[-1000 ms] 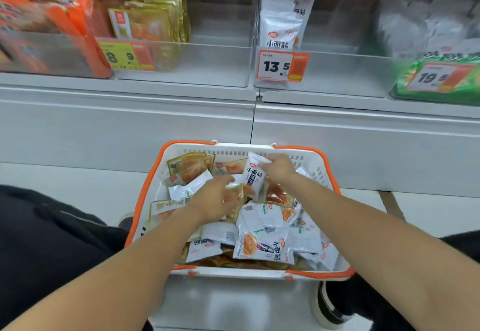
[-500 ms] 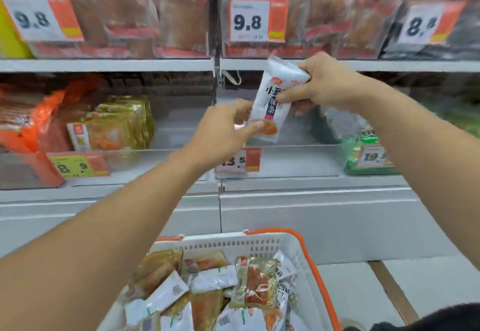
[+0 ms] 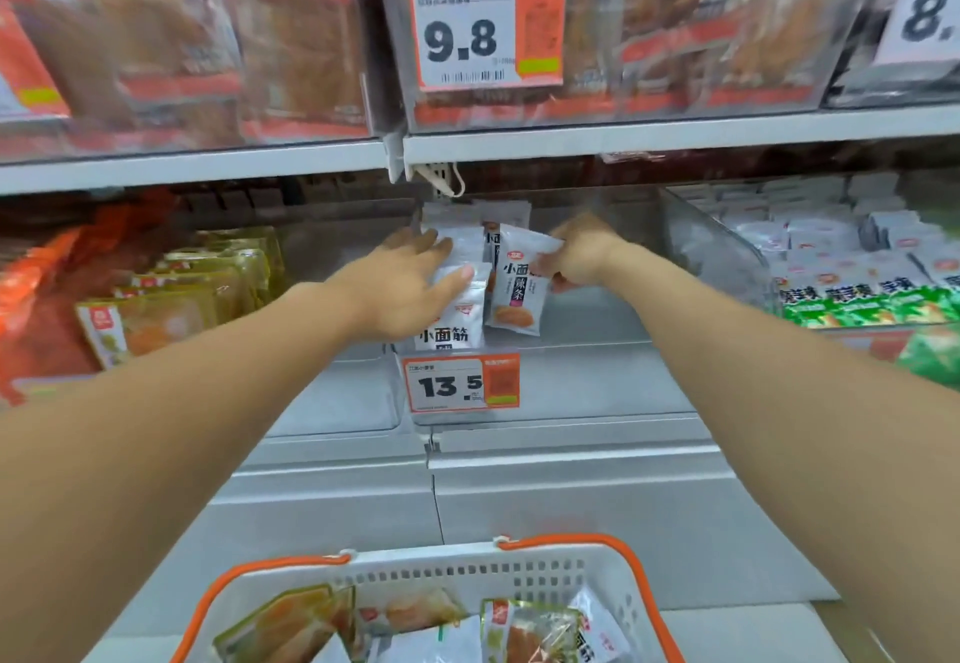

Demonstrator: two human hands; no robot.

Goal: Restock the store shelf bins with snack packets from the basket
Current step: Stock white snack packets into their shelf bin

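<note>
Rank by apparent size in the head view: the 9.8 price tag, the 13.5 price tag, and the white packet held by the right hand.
1. 9.8 price tag, clearly the largest.
2. and 3. 13.5 price tag and white packet in the right hand look about alike, so I won't rank them; the packet is also tilted and partly covered.

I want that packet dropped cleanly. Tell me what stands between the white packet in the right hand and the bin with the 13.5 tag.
Nothing visible blocks it. The right hand pinches the white packet already over the bin, beside the standing white packets. The left hand rests on those, left of the drop spot.
</note>
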